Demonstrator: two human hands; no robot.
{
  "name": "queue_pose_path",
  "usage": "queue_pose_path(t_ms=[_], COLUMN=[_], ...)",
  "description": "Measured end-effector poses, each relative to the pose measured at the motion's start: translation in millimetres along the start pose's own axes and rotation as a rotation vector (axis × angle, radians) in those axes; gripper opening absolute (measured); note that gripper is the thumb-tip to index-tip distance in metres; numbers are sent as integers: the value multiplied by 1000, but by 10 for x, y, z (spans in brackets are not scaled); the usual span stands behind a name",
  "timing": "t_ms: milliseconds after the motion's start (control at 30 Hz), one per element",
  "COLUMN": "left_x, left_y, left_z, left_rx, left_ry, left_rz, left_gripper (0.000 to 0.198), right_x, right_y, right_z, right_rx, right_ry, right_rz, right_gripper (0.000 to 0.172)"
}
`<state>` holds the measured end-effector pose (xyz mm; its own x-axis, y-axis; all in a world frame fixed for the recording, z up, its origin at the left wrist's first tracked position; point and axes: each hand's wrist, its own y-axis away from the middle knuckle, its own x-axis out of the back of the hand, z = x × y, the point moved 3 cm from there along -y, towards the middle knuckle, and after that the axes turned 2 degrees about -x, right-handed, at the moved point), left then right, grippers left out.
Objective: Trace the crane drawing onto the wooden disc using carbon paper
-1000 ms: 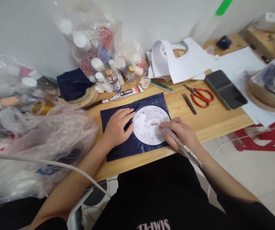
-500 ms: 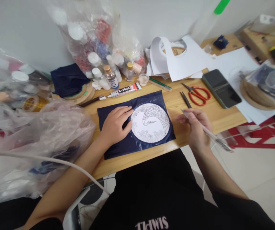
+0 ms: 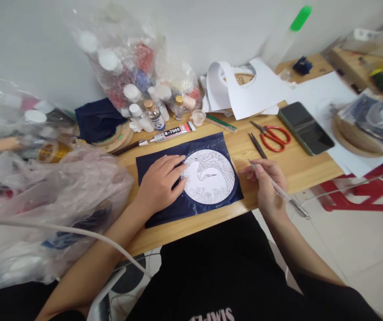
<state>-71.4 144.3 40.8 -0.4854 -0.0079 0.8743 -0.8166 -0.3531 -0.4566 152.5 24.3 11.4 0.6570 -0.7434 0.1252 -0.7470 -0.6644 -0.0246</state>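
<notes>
A dark blue cloth [image 3: 165,217] lies on the wooden table. On it rests a round white paper [image 3: 208,189] printed with a line-drawn crane and waves. My left hand [image 3: 161,180] lies flat on the cloth, its fingertips at the left edge of the paper. To the right of the cloth, my right hand [image 3: 268,183] is closed round a slim, light-coloured pen [image 3: 283,194], whose tip points up and left, off the paper. Beyond that hand lie a pair of tweezers [image 3: 257,146] and scissors with red handles [image 3: 275,137].
Behind the cloth are a B-7000 glue tube [image 3: 173,132], small bottles [image 3: 154,115] and a green pencil [image 3: 220,121]. A phone [image 3: 307,128] lies at the right. Plastic bags [image 3: 61,191] crowd the left side, and a white cable [image 3: 87,229] crosses my left forearm.
The view has shifted slightly, so the table appears a little lower. My right hand, with the pen in it, has come slightly closer to the cloth. My left hand stays on the cloth.
</notes>
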Motion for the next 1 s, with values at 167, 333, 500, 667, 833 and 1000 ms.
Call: queue_pose_path(t_ms=[167, 333, 500, 667, 833, 1000], left_x=[92, 56, -30, -146, -241, -303], left_y=[-80, 2, 153, 205, 227, 254], left_z=[295, 644, 927, 1078, 1105, 1115], left_rx=[-125, -113, 44, 149, 203, 204], left_ry=[-16, -78, -183, -211, -192, -198], left_rz=[-84, -174, -68, -34, -67, -93], left_gripper=[20, 31, 41, 41, 48, 52], right_x=[22, 35, 56, 87, 122, 136], right_y=[-52, -143, -260, -332, -349, -312], right_z=[-33, -59, -34, 18, 94, 145], right_rx=[-37, -78, -83, -83, -117, -96], right_ry=[35, 58, 92, 121, 107, 129], right_rz=[-40, -78, -188, -274, -284, -270], right_gripper=[22, 21, 21, 20, 23, 25])
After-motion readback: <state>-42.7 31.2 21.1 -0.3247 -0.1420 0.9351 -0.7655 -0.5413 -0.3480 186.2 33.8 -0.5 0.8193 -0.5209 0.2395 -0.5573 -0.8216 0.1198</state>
